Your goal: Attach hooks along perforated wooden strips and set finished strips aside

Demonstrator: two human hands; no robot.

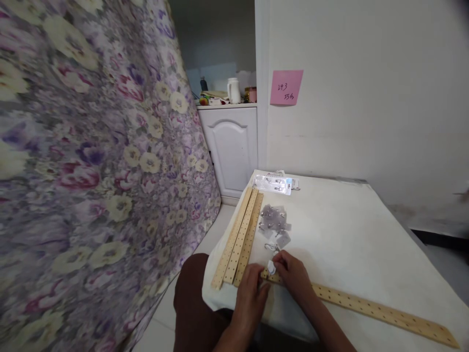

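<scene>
A long wooden strip with rows of holes [366, 306] lies along the front of the table, its left end between my hands. My left hand [251, 288] is closed at that end, fingers bent around something too small to make out. With thumb and finger, my right hand [291, 271] pinches a small white piece, perhaps paper or plastic [271, 267], just above the strip. Metal hooks [271, 247] lie on the cloth right beyond my fingers. Farther back is a cluster of small clear bags with metal hooks [274, 220].
Several more perforated wooden strips [238, 239] lie side by side along the table's left edge. Clear packaging [273, 184] rests at the far end of the white-covered table [340, 225]. A floral curtain [110, 171] hangs at left; a wall with a pink note [286, 87] stands behind.
</scene>
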